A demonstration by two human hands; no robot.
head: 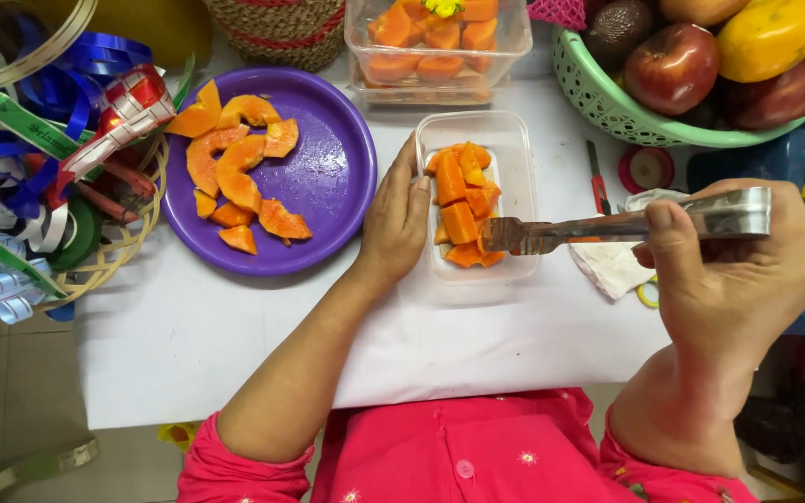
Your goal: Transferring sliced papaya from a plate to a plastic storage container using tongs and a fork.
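A white table (235,345) bears a purple plate (328,177) at ten o'clock. The left hand (395,219) steadies a clear tub (514,149); the right hand (733,270) grips metal tongs (607,226) over its papaya chunks (461,210).

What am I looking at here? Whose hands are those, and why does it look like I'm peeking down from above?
The one picture comes from a camera worn on a person's head, looking down at their two bare hands over a white table. The left hand rests against a clear rectangular plastic box filled with orange papaya chunks. The right hand holds shiny metal tongs, whose tips reach into that box. Beside it sits a round purple plate with curved papaya slices. Farther back is a green basket of fruit and another filled clear box.
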